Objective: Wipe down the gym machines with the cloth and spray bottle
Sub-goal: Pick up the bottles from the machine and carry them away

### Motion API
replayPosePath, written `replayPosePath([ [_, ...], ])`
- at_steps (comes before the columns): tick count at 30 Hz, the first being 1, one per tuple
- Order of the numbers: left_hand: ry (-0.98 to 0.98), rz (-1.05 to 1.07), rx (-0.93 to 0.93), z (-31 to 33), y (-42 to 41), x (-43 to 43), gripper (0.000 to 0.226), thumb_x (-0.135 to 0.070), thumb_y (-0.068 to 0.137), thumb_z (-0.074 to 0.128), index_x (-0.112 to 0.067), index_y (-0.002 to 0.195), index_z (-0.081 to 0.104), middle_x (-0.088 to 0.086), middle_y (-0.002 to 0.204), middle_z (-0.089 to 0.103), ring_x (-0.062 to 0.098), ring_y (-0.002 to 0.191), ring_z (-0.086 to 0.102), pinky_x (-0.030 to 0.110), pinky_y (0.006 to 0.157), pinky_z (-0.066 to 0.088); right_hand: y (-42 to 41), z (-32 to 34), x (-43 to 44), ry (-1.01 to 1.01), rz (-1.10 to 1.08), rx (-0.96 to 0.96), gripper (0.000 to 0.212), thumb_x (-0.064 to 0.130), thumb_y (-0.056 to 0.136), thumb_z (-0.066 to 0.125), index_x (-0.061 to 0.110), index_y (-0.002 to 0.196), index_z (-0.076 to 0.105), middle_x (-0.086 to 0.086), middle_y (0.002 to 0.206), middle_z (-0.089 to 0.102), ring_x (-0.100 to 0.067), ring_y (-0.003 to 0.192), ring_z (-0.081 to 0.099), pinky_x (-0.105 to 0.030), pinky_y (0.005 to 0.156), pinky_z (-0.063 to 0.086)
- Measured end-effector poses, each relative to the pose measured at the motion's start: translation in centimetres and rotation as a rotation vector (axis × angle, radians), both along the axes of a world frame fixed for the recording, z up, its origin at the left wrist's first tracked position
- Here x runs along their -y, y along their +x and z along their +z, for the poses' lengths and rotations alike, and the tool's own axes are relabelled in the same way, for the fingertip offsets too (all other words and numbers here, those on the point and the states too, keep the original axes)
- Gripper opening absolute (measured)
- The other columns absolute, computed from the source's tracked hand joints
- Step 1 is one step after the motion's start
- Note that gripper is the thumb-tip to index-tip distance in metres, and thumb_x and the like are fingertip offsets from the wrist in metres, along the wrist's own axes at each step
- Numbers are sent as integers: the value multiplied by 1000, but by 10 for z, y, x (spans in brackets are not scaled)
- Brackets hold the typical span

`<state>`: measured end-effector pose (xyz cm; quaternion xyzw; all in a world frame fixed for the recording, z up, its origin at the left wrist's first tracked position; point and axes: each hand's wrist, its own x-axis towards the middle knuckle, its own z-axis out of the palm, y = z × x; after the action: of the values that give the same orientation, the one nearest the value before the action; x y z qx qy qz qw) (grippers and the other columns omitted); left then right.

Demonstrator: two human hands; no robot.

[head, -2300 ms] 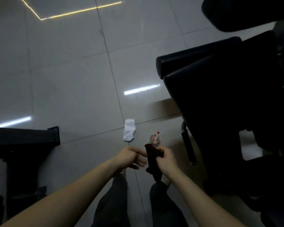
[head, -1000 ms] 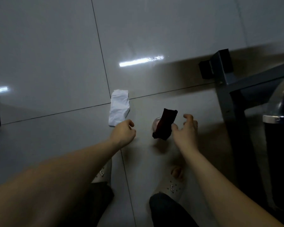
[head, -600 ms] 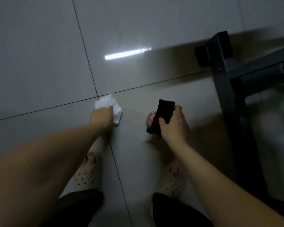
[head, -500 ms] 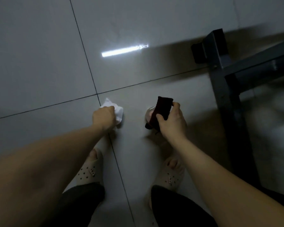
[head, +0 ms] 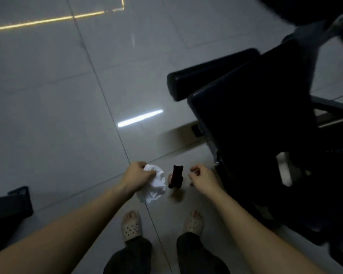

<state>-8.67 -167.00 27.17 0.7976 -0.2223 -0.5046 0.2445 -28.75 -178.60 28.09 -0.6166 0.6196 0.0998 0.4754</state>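
Locate the bottle [head: 170, 178]. It stands on the floor [head: 67, 115] between your two hands and just ahead of your feet [head: 131, 226]. A dark wrap [head: 176, 175] covers its upper part (the light is too dim to tell what the wrap is). Seen from almost overhead, the bottle's long axis appears upright, so expect to grasp it from above or from the side.

Right hand [head: 203, 178]: just to the right of the bottle and not touching it. The fingers are loosely curled and grasp nothing that shows. It is the nearer hand and the free one, so the pick-up most likely falls to it.

Left hand [head: 136, 176]: to the left of the bottle, clenched on the white cloth [head: 155, 186]. The cloth hangs bunched below the fist, and its edge lies close beside the bottle. Whether the two touch cannot be told.

Surface: glossy pale tiles that reflect strip lights. A joint line runs to the left of the bottle.

Room: dim. The padded machine [head: 255, 115] stands to the right of the bottle and beyond it, within an arm's swing. A second dark frame [head: 10, 202] sits well to the left of the bottle.
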Motion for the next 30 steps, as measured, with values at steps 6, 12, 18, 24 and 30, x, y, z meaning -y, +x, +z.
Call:
replayPosePath([
  [6,-187,-100,44,210,18,57,29,-20,81,74,-18,105,59,5,97,66,21,88,67,35,70,58,0,180,13,-252,-143,257,10,16,99,55,22,101,62,-2,85,68,-13,67,68,-24,62,52],
  [12,-449,-269,114,364,-4,114,23,-18,87,67,-26,108,66,-6,99,70,9,90,67,26,73,55,-29,326,70,-485,-230,483,13,14,97,57,21,93,67,-4,79,71,-18,67,71,-33,68,60],
  [18,-572,-406,247,454,-49,181,36,-35,64,57,-31,97,73,-9,90,73,12,90,68,37,82,58,-64,419,166,-788,-351,585,17,11,95,56,21,87,66,0,74,70,-12,61,69,-35,68,59],
  [24,-623,-319,344,498,-91,272,34,-7,86,56,-29,108,69,-4,97,70,11,78,65,21,65,55,-65,461,293,-944,-94,438,13,23,88,63,20,101,66,-2,98,67,-23,91,66,-30,80,52],
  [30,-612,-294,567,514,-105,321,38,-13,79,47,-37,98,69,-11,100,73,12,94,67,34,87,56,-15,471,402,-995,301,35,66,34,85,63,23,144,35,-12,147,32,-36,132,39,-47,106,38],
])
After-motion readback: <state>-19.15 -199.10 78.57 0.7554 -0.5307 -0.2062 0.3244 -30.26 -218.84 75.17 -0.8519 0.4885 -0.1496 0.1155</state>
